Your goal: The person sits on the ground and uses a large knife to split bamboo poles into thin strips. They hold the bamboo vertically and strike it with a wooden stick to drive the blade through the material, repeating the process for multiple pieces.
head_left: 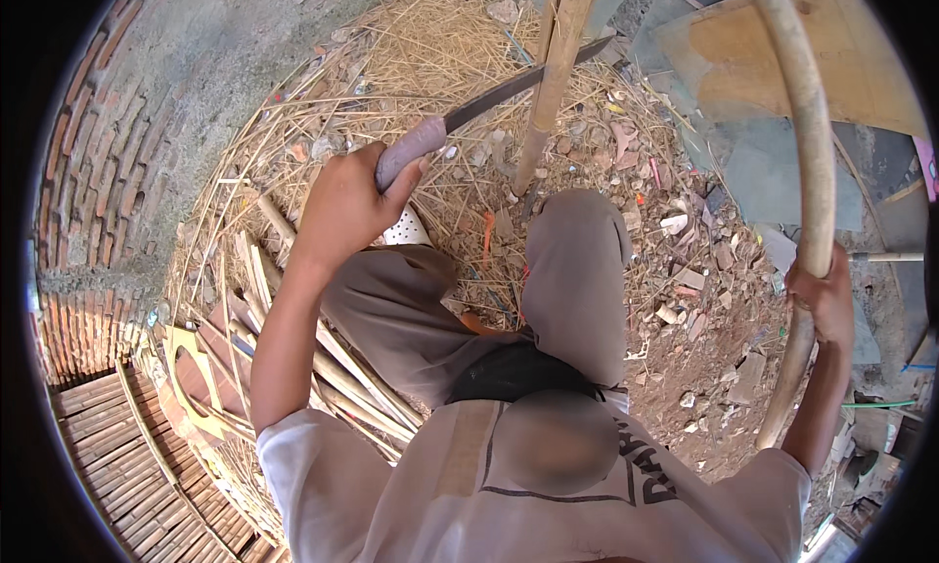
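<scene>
Machete (494, 99) is fisted in left hand (344, 209); well right, fore-aft bamboo pole (812, 162) is clasped by closed right hand (825, 297).

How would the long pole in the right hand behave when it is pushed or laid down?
The pole is probably stiff, since it looks thick. Laid down, it may roll, because its sides look rounded. It seems manageable in weight, as only the right hand grips it.
</scene>
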A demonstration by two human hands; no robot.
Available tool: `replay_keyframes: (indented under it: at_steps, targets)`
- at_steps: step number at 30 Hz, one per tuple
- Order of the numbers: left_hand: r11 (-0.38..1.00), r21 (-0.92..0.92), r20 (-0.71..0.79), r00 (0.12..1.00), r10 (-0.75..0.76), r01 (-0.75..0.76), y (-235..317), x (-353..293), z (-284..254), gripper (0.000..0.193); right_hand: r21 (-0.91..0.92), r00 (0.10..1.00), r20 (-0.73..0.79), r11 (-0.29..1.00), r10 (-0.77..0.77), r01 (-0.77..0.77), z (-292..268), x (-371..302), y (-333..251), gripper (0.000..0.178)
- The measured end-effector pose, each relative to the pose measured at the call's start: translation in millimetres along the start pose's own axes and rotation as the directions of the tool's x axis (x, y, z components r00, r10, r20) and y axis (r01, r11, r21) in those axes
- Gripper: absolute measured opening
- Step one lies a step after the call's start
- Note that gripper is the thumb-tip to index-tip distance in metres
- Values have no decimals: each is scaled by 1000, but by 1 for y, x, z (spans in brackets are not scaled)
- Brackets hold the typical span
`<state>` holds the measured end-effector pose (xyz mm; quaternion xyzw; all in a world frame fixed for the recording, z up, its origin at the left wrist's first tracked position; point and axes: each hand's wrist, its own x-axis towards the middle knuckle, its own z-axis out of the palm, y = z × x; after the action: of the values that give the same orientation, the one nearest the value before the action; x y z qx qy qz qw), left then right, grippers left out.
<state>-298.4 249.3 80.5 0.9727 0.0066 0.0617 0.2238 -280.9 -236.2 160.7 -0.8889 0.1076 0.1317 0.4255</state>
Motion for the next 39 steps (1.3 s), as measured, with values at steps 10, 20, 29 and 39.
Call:
replay_keyframes:
  at_steps: [10,20,29,39]
  targets:
    - [998,-15,-20,998,-57,57,1,-4,9,41,-1,954,-210,976,-214,218,50,46,60,36]
    - [1000,-1,-101,995,-12,12,-3,2,48,43,-20,945,-212,968,-249,250,3,39,19,23]
    - [998,13,-106,993,-60,62,-4,-3,51,43,-119,939,-239,967,-248,225,35,81,51,30]
    - [997,33,-169,984,-61,67,-23,-19,61,46,-27,957,-176,972,-233,232,3,44,17,23]
